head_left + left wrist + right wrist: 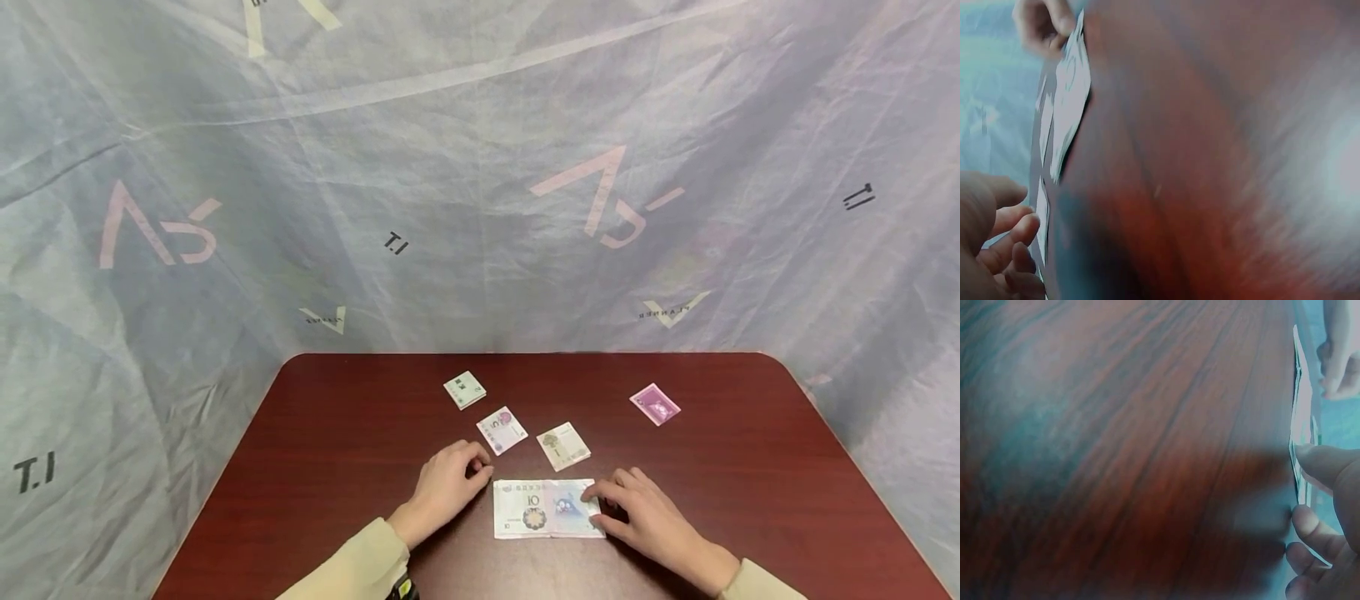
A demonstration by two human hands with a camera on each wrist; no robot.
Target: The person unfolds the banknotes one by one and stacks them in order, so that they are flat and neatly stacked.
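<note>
While both hands rest on the dark red table (337, 433), a flat 10 banknote (547, 508) lies closest to the person, between them. The right hand (648, 521) grips the note's right edge, with fingers on top and the thumb at its near corner. The left hand (446, 487) sits just beside the note's left end. Its fingers are curled in loosely and hold nothing, though they may touch the note's corner.

A bit farther back lie two folded notes, apart from the hands. One is a purple and white 5 note (502, 430), and beside it is a tan folded note (563, 446). Farther still is a green folded note (465, 389). Off to the right sits a pink folded note (655, 404). Behind the table hangs a pale blue wrinkled sheet (480, 167) with letters on it.
</note>
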